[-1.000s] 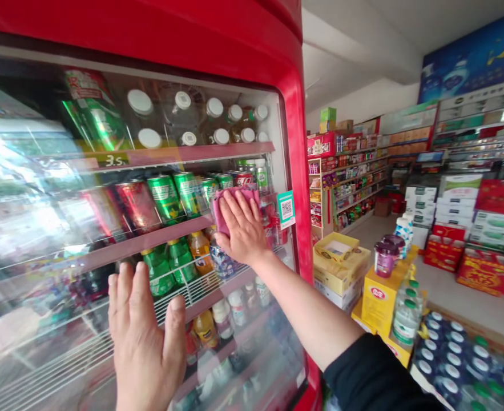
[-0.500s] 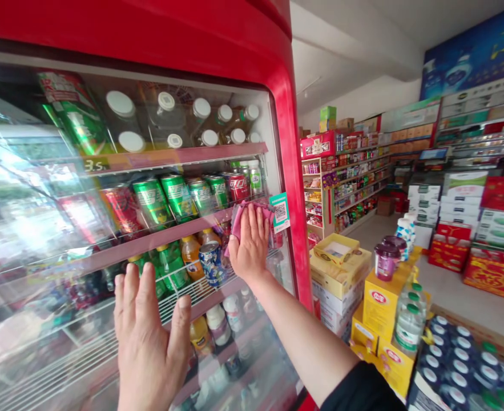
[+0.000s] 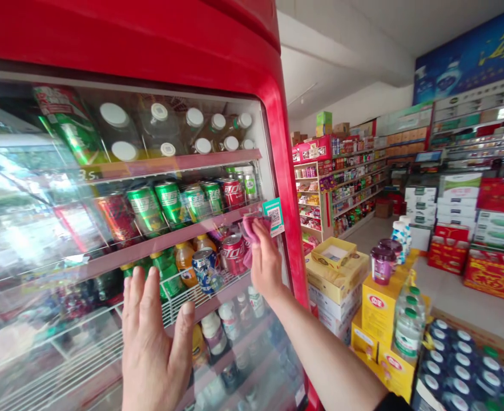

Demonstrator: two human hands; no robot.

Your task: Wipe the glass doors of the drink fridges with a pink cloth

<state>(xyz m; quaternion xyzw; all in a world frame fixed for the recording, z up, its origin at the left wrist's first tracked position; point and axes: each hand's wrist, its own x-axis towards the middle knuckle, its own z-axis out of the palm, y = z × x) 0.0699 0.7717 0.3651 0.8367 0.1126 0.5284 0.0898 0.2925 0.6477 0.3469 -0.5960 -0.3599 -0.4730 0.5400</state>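
A red drinks fridge (image 3: 273, 131) with a glass door (image 3: 80, 342) fills the left side of the view. My right hand (image 3: 266, 262) presses a pink cleaning cloth (image 3: 250, 228) to the glass near the door's right edge, its fingers bunched over the cloth. Just beside the cloth is a green QR-code sticker (image 3: 273, 217). Lower and to the left, my left hand (image 3: 155, 337) is raised before the glass, fingers stretched and thumb apart, holding nothing. Whether its palm touches the glass I cannot tell. Cans (image 3: 170, 204) and bottles stand on the shelves behind the door.
Yellow cartons (image 3: 378, 308) stand right of the fridge, with purple cups (image 3: 382, 265) and large water bottles (image 3: 408, 331) by them. A pack of dark-capped bottles (image 3: 452, 365) sits at lower right. Stocked shelves (image 3: 354, 171) and red gift boxes (image 3: 448, 245) are farther back.
My right hand has slid slightly right and down with the cloth, its fingers now turned more sideways. My left hand stays raised in nearly the same place. The view has shifted a little.
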